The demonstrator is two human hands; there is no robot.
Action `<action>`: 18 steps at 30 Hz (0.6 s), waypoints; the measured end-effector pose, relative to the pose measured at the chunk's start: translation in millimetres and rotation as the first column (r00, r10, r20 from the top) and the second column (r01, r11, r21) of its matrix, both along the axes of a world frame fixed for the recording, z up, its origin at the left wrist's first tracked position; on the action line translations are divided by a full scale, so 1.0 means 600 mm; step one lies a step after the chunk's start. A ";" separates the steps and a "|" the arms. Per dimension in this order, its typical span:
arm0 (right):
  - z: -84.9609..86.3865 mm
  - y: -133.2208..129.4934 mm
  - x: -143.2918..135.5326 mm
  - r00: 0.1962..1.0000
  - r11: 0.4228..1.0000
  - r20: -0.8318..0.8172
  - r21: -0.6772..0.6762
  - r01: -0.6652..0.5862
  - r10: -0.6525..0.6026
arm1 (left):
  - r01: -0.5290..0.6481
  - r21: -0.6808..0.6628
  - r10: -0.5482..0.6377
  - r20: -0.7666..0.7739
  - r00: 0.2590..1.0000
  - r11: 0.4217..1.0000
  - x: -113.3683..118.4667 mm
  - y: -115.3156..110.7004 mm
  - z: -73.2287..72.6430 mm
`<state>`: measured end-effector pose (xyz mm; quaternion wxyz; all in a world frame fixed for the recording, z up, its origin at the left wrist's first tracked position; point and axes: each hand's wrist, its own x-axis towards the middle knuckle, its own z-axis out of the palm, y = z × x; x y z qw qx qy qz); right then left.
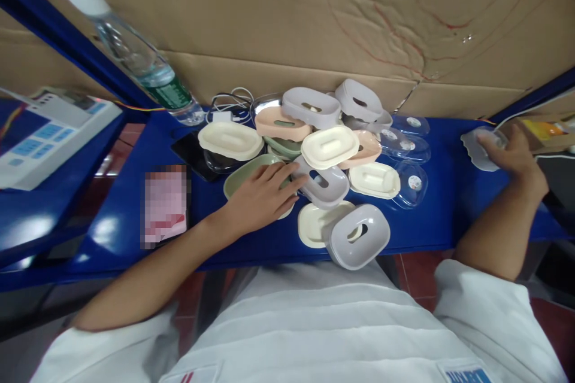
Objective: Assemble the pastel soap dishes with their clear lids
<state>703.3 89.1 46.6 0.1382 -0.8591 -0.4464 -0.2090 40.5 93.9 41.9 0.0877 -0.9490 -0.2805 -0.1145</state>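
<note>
My left hand (269,194) reaches over a green oval dish (245,175), fingers stretched and apart. Its fingertips touch the near-left edge of a grey slotted oval tray (331,187). Far to the right, my right hand (516,152) is closed around a grey soap dish (480,158) topped with a clear cover; its thumb lies over the top, and some fingers are hidden. Around my left hand lie cream oval trays (330,146), a peach slotted piece (281,125) and several grey ones. Nearest my body, a grey slotted piece (359,238) leans on a cream tray (312,224).
Clear oval covers (411,182) with round stickers lie right of the pile. A water bottle (144,66) stands back left. A black phone (193,155), a white cable (240,99) and a pixelated pink item (165,206) share the blue table (442,215). Cardboard (251,6) walls the back.
</note>
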 end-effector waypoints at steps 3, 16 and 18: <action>-0.038 0.000 0.026 0.974 0.982 -0.125 -0.046 0.183 -0.188 | 0.010 -0.005 -0.010 -0.003 1.000 1.000 -0.003 -0.001 0.000; 0.051 0.037 -0.353 0.517 0.551 -0.193 0.253 -0.795 0.834 | 0.022 0.016 -0.022 -0.017 1.000 1.000 -0.004 0.000 0.000; 0.039 0.040 -0.400 0.402 0.464 -0.258 0.261 -0.847 0.879 | 0.024 0.023 -0.024 -0.026 0.999 0.999 -0.004 0.000 0.001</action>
